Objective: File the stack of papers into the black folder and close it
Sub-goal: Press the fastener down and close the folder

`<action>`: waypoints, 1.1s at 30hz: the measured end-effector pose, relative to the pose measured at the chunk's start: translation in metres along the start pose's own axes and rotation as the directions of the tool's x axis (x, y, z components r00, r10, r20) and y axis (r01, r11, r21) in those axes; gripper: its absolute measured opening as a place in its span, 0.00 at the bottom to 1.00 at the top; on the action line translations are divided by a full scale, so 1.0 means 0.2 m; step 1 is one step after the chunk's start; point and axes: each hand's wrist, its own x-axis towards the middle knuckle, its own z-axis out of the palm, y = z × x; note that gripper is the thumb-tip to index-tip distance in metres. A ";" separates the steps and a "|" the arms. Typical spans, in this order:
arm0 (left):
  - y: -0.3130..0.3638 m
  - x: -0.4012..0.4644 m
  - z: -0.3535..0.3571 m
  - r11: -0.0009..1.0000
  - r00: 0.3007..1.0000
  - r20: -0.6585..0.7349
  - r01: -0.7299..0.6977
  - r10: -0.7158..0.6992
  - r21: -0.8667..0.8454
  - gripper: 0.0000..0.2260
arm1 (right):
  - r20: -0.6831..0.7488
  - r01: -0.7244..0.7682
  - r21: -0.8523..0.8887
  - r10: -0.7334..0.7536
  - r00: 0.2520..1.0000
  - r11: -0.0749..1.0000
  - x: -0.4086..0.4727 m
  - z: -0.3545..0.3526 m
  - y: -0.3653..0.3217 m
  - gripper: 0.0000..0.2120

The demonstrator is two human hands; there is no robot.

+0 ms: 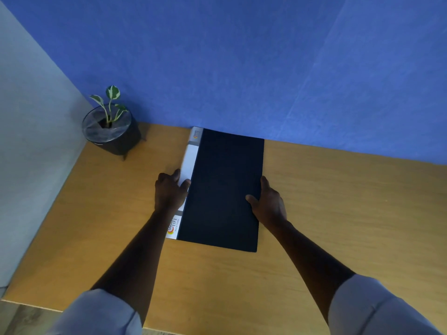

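The black folder [223,187] lies closed and flat on the wooden table [338,213], its far end against the blue wall. A white and grey label strip runs down its left spine. My left hand [169,192] grips the spine side, thumb on the white strip. My right hand [267,204] holds the folder's right edge, thumb on the black cover. No loose papers are in sight.
A small potted plant [110,126] in a dark pot stands at the table's back left corner. The blue wall [242,68] borders the table's far edge and a grey wall [29,153] its left side. The table's front edge [31,304] is at lower left.
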 end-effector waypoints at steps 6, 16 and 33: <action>0.02 -0.02 0.02 0.992 0.999 -0.032 -0.031 0.035 0.120 0.25 | 0.000 -0.035 -0.058 0.035 0.999 0.998 0.01 0.02 -0.01 0.32; 0.09 -0.06 0.11 0.912 0.950 -0.089 -0.257 0.299 0.321 0.29 | -0.149 -0.029 -0.249 -0.009 0.989 0.968 -0.01 0.08 -0.05 0.26; 0.00 -0.06 0.30 0.797 0.889 0.019 -0.419 0.458 0.435 0.29 | -0.139 0.060 -0.341 -0.114 0.984 0.938 -0.04 0.32 0.02 0.31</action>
